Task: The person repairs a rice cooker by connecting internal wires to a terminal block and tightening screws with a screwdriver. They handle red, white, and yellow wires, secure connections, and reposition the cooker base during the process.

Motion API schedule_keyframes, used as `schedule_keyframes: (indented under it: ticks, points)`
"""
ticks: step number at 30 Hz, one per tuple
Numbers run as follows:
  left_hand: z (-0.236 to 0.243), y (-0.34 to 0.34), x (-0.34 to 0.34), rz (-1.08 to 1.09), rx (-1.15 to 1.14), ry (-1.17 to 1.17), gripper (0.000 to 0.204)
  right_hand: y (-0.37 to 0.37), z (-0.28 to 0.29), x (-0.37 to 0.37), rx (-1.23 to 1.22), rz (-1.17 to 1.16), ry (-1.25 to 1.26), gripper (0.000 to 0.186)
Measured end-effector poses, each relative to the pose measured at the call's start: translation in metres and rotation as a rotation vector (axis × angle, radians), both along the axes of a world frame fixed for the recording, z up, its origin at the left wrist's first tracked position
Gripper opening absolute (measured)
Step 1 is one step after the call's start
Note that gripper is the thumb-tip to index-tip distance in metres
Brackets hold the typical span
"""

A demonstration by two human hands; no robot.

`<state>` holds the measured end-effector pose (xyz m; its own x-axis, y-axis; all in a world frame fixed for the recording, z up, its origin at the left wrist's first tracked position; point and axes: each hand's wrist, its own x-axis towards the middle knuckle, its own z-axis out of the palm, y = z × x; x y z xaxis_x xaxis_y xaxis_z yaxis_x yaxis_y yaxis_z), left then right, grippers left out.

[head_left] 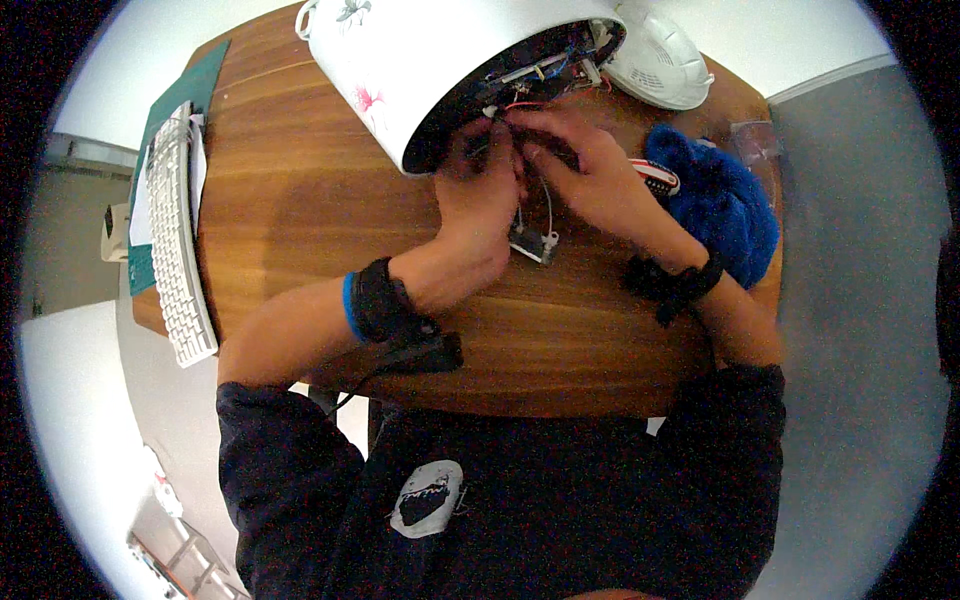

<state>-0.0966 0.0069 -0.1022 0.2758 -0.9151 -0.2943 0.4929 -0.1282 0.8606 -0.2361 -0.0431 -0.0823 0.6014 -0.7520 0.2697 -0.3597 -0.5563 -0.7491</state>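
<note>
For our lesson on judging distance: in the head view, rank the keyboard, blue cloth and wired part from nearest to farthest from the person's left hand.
From the left hand:
1. Wired part: on the table, just below and right of it.
2. Blue cloth: right side, beyond the right hand.
3. Keyboard: far left side.

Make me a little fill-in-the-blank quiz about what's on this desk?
1. The left hand and right hand are at the open end of the flower-patterned housing, which is mainly ____ outside.
2. Along the person's ____ side of the table lies a keyboard.
3. The fuzzy cloth is ____.

Missing words: white; left; blue.
</note>
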Motion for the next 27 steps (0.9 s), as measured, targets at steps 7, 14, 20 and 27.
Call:
schedule_keyframes:
  ticks: [7, 14, 20, 27]
  points:
    - [-0.015, -0.011, 0.018, 0.158, -0.279, -0.524, 0.021, 0.000, -0.024, 0.015, -0.089, 0.078, -0.058, 0.050]
    - [-0.005, -0.006, 0.046, 0.100, -0.232, -1.082, 0.029, 0.002, -0.004, 0.031, -0.031, 0.077, 0.067, 0.055]
    - [-0.005, -0.004, 0.063, 0.110, -0.300, -1.306, 0.029, 0.009, -0.004, 0.042, -0.042, 0.100, 0.030, 0.058]
    - [0.015, -0.005, 0.071, 0.011, -0.306, -1.596, 0.027, 0.004, -0.011, 0.047, 0.022, 0.157, 0.009, 0.051]
